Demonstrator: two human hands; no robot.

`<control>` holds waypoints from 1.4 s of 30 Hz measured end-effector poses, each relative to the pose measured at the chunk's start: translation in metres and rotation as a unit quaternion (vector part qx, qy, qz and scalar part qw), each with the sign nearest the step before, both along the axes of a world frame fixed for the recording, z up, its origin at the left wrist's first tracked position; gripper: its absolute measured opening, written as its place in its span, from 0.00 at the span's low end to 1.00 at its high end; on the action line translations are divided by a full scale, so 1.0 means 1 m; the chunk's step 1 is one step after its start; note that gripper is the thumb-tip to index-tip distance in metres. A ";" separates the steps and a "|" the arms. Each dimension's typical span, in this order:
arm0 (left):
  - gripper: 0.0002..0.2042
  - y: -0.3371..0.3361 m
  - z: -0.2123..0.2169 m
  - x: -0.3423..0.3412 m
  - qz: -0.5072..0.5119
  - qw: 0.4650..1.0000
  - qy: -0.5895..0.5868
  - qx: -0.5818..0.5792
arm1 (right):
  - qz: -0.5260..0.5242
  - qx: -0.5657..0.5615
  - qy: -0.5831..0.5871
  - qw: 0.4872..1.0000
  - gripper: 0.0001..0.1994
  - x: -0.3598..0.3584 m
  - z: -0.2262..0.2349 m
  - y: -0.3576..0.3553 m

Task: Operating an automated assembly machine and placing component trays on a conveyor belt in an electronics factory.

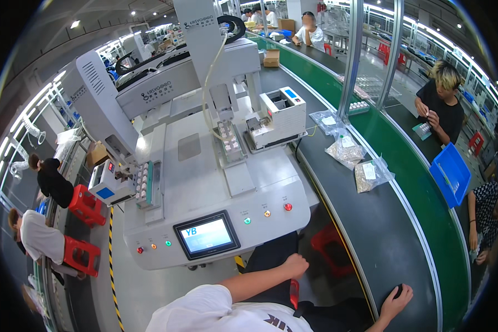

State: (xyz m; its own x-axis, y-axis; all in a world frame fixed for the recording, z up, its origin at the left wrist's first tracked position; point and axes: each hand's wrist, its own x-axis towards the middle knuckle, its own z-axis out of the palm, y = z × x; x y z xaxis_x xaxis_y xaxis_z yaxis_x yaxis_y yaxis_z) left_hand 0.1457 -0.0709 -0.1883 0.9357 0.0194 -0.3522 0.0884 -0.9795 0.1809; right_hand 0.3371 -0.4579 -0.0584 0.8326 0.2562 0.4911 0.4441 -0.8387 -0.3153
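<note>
My left hand is curled into a fist in front of my body, over my dark trousers, with nothing visible in it. Over the dark bench top at the lower right, my right hand has its fingers bent around a small black thing too hidden to name. In front of me stands a white bench machine with a lit touch screen and coloured buttons. A green tray of small white parts sits on its left slide. Another row of white parts lies under the right head.
Clear plastic bags of small parts lie on the bench beside a green conveyor belt. A blue bin stands beyond the belt, near a person handling small parts. Metal posts rise along the belt. Red stools stand left.
</note>
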 end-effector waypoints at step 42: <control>0.09 0.000 -0.002 -0.001 0.004 1.000 -0.015 -0.007 | 0.006 0.000 -0.007 1.000 0.11 0.001 -0.003 -0.002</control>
